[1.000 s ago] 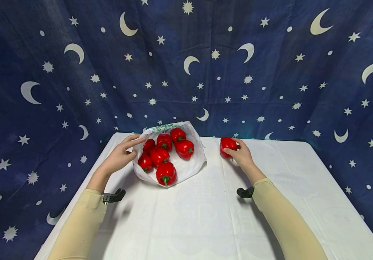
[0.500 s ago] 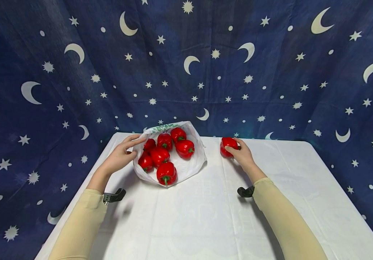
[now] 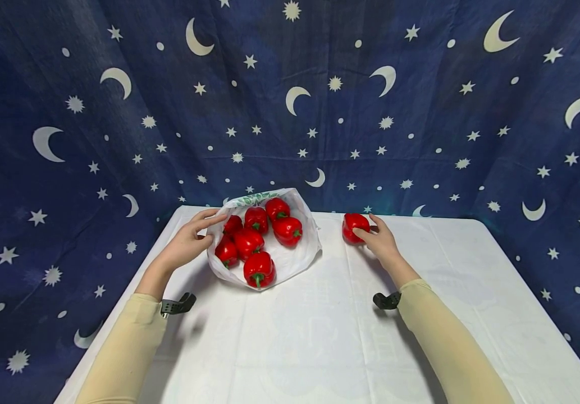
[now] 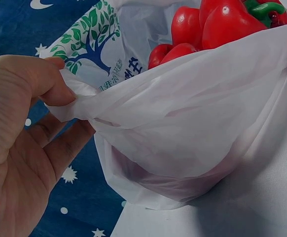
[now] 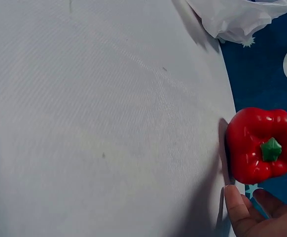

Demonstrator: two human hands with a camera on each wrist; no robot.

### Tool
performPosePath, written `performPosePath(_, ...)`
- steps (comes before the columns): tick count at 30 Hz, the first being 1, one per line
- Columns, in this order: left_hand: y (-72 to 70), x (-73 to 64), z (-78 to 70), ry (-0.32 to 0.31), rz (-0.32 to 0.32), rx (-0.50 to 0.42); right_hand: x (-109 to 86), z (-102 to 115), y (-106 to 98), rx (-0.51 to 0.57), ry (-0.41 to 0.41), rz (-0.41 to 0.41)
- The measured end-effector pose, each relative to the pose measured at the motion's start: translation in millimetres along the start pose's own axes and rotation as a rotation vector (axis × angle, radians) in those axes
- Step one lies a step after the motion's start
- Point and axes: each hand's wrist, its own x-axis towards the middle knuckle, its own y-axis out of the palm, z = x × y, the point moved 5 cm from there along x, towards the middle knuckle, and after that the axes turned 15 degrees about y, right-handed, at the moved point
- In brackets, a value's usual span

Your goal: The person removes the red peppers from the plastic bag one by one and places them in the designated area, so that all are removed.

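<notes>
On the left, my left hand (image 3: 185, 245) pinches the rim of a white plastic bag (image 3: 295, 259) between thumb and fingers; the left wrist view shows the bag's edge (image 4: 87, 101) gathered there. Several red bell peppers (image 3: 247, 243) with green stems lie inside the wide-mouthed bag. To its right, a lone red bell pepper (image 3: 354, 228) rests on the table near the back edge. My right hand (image 3: 386, 248) is spread beside that pepper, thumb near one side. In the right wrist view, its fingertips (image 5: 234, 200) stand apart from the pepper (image 5: 249, 143).
A white cloth covers the table (image 3: 310, 348). Close behind its back edge hangs a dark blue curtain (image 3: 269, 112) with moons and stars. Each wrist wears a black strap mount, such as the left one (image 3: 178, 304).
My right hand has loosened from the lone bell pepper and drawn slightly back to the right. The pepper stays nearly where it was. My left hand and the bag have not moved.
</notes>
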Motion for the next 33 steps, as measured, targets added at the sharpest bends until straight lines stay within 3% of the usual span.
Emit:
performPosePath(3, 0.2, -0.2, 5.5, -0.002, -0.006, 0.006, -3.5, 0, -4, 0.003, -0.002, 0.008)
performPosePath(14, 0.6, 0.5, 6.0, -0.013, -0.004, 0.017, -13.4, 1, -18, -0.030, -0.046, -0.035)
performPosePath(21, 2.3, 0.6, 2.9, -0.016, -0.004, 0.025, -23.4, 5, -18, -0.032, -0.069, -0.015)
performPosePath(33, -1.0, -0.9, -32.7, -0.013, -0.003, -0.023, -45.3, 11, -7, -0.028, -0.150, 0.017)
